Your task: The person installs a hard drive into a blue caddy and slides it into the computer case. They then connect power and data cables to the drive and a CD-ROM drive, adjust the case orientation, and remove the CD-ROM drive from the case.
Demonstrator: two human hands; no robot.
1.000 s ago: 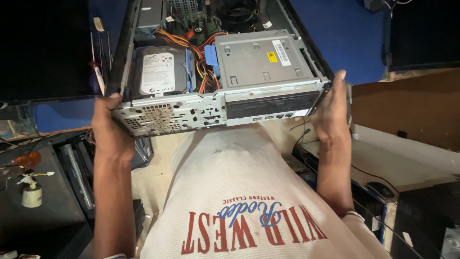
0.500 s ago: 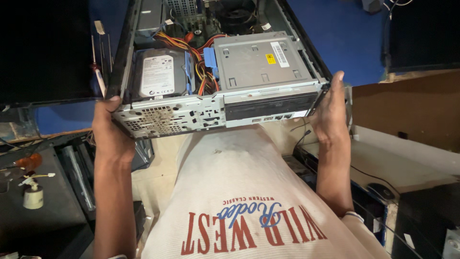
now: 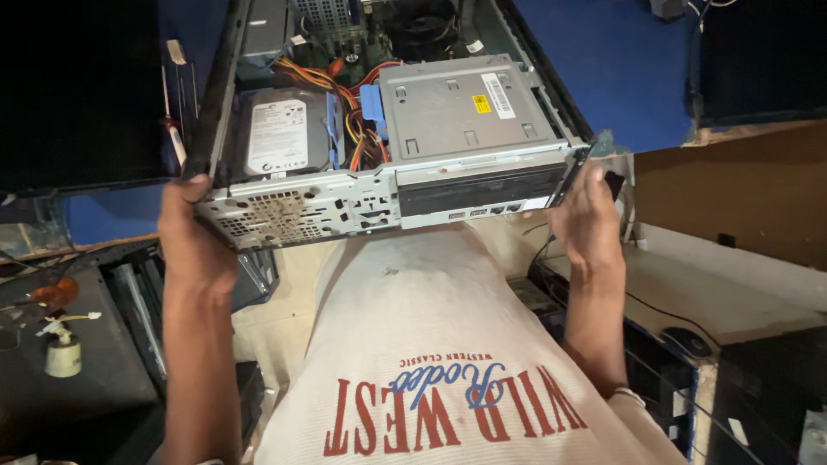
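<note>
An open desktop computer case (image 3: pixel 327 207) lies flat in front of me, its bare metal front facing my chest. Inside it show a hard drive (image 3: pixel 280 133), a grey optical drive (image 3: pixel 465 108) and a bundle of orange and yellow wires (image 3: pixel 345 103). My left hand (image 3: pixel 194 245) grips the case's front left corner from below. My right hand (image 3: pixel 590 215) holds the front right corner, fingers curled up along its side edge.
A blue surface (image 3: pixel 620 77) lies under and beyond the case. A brown board (image 3: pixel 732 189) stands at the right over a dark bench with cables (image 3: pixel 689 344). Dark equipment and a small white object (image 3: pixel 62 355) sit at the lower left.
The case has shifted slightly away from my chest and to the left. Both hands stay on its front corners.
</note>
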